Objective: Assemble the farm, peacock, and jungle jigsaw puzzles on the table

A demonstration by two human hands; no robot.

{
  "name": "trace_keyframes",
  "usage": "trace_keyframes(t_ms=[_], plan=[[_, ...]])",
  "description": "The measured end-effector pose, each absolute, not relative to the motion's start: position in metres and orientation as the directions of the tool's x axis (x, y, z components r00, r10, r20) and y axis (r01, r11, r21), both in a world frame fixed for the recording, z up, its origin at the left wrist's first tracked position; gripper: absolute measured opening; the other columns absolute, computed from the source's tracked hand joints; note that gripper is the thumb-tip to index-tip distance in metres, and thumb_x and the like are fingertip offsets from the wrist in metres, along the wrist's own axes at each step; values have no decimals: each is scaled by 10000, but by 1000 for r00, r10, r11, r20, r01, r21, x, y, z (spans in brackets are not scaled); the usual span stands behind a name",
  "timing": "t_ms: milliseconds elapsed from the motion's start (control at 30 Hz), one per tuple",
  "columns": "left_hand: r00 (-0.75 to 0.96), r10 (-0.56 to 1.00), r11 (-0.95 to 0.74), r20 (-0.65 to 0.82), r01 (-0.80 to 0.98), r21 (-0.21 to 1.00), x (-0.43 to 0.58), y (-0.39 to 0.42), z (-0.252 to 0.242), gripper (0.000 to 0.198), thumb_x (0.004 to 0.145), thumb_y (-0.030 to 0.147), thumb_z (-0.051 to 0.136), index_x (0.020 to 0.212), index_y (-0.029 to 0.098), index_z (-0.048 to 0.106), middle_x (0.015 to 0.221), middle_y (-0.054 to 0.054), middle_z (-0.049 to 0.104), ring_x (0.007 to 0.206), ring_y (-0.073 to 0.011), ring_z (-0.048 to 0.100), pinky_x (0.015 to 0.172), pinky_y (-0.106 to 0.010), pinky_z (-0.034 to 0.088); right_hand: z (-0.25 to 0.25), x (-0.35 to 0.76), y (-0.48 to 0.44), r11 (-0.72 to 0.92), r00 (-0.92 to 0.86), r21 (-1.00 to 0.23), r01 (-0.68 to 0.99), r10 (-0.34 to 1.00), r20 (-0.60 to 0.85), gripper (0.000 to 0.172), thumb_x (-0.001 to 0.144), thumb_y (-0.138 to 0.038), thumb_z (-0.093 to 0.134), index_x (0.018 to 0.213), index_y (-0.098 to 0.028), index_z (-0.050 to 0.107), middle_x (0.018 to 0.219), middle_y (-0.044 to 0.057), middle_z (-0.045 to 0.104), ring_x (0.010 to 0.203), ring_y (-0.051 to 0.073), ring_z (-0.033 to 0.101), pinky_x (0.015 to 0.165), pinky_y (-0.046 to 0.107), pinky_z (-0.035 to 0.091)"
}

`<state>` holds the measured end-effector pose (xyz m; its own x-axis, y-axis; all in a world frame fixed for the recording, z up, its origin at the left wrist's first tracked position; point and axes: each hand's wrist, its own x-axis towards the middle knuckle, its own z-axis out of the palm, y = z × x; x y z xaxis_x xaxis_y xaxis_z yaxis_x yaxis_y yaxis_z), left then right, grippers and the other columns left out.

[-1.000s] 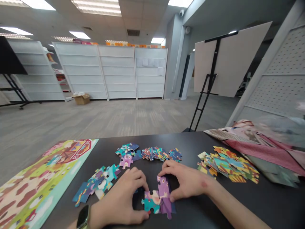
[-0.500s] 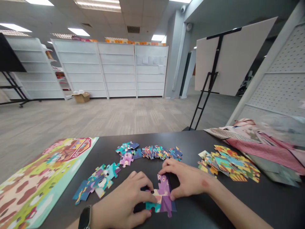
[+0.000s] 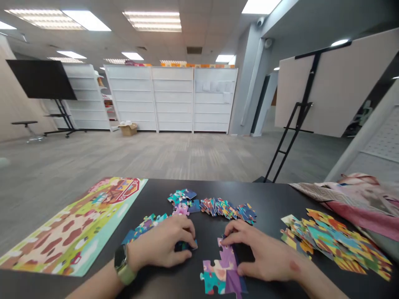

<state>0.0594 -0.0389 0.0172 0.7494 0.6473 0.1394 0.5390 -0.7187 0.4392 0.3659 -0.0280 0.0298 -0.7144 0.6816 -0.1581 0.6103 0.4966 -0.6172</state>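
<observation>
My left hand (image 3: 170,241), wearing a watch, is curled above the black table, with a small dark-blue puzzle piece (image 3: 194,245) partly showing under its fingertips; most of that piece is hidden. My right hand (image 3: 257,251) rests thumb and fingers on the right side of a joined puzzle section (image 3: 229,259), purple with a teal and cream corner, lying flat. Behind my left hand lies a cluster of teal and purple pieces (image 3: 146,224), partly covered. Farther back are a pink-and-teal piece group (image 3: 181,207) and a row of overlapping pieces (image 3: 221,207).
A farm-picture sheet (image 3: 68,228) covers the left part of the black table (image 3: 149,276). To the right lies a pile of yellow and teal pieces (image 3: 333,241), near a pink-edged cloth bundle (image 3: 358,203). An easel with a board (image 3: 299,112) stands beyond the table.
My left hand has moved left and away from the joined section, toward the teal and purple cluster. My right hand stays at the section's right side. The head view has turned left.
</observation>
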Motion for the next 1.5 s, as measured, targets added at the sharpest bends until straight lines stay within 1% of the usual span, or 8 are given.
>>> trace_keyframes(t_ms=[100,200,333,433,600,867,1200,1500], plan=[[746,657,-720,112,576,387,39,-31,22,56,816,193,745,793,244,749,887,4,712,861,-193,657,865,-308,456,32,366,-29,485,-708,-615,622,683,-177,570,702,-243,774,1260,-279,665,1337,74,535,1232,284,542,1100,415,395],[681,727,-673,88,681,287,25,-23,23,238,831,217,729,606,206,654,673,11,644,711,-178,621,759,-296,448,34,365,-30,469,-695,-610,639,692,-195,554,706,-254,773,1250,-279,671,1336,67,532,1229,279,548,1096,402,401],[563,789,-613,248,754,237,24,-11,16,76,874,221,673,807,211,709,898,-28,671,874,-212,610,795,-302,456,36,364,-30,464,-689,-604,648,696,-204,564,695,-243,778,1248,-279,674,1329,63,533,1217,276,552,1087,390,408],[544,781,-620,307,735,275,27,-5,8,292,873,196,674,1160,250,690,1180,-48,652,1075,-248,578,956,-357,441,35,364,-30,469,-687,-600,648,701,-194,558,700,-254,781,1248,-280,674,1322,61,536,1210,274,552,1082,394,409],[565,780,-626,269,698,348,23,-3,3,369,882,240,712,1246,267,652,1188,-51,656,1126,-259,570,1024,-398,415,34,364,-29,479,-696,-610,631,697,-173,556,685,-279,812,1226,-281,683,1298,57,553,1197,273,554,1071,395,415],[531,810,-550,249,541,636,88,-36,-2,294,776,240,843,1035,236,704,1056,-10,628,971,-194,610,869,-285,473,30,365,-28,535,-721,-591,604,682,-119,558,692,-316,807,1231,-253,675,1254,66,572,1163,276,560,1036,403,434],[624,751,-582,217,470,664,98,-44,-3,176,917,202,707,1065,277,767,1060,-29,608,979,-180,603,877,-273,475,26,366,-25,539,-728,-601,590,677,-108,551,698,-353,810,1220,-250,668,1250,65,565,1156,276,557,1015,407,441],[504,844,-366,182,295,882,101,-42,-7,183,854,107,663,875,222,803,936,-23,655,802,-146,616,671,-227,464,28,364,-25,535,-724,-593,601,679,-121,558,699,-364,806,1228,-253,667,1265,74,565,1176,288,548,1031,422,431]])
